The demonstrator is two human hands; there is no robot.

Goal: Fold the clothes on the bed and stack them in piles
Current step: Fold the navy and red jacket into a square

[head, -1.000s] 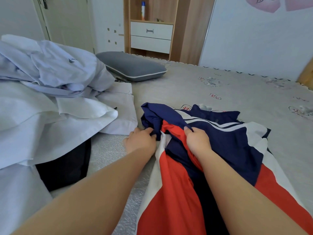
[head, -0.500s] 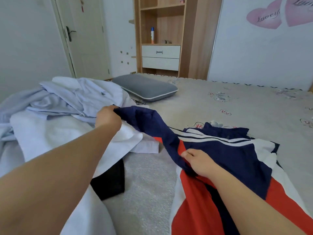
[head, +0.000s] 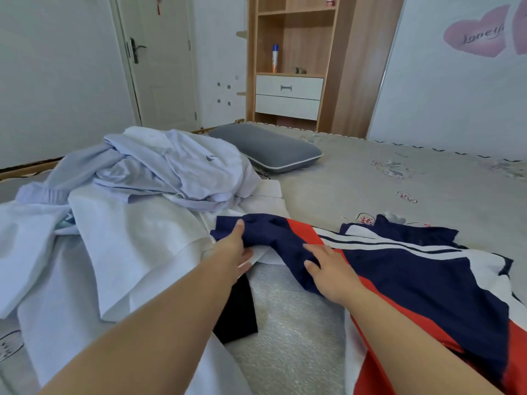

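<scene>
Early days here: nothing on this bed (head: 399, 178) looks folded and no neat stack is in sight. Nearest us, the jacket (head: 413, 280), navy and red with white panels and stripes, lies spread on the right side of the bed, rumpled and thin enough to slide. The right hand (head: 330, 273) rests flat on its sleeve (head: 273, 238), fingers straight and a little spread. The left hand (head: 233, 249) has the sleeve's end, thumb on top and fingers tucked beneath, so it reads as a pinch. That sleeve stretches left onto the white clothes (head: 128, 246), with something black (head: 236, 312) peeking from under them. Beyond sits a crumpled pale blue heap (head: 159, 166), all waiting, then a grey pillow (head: 268, 146).
</scene>
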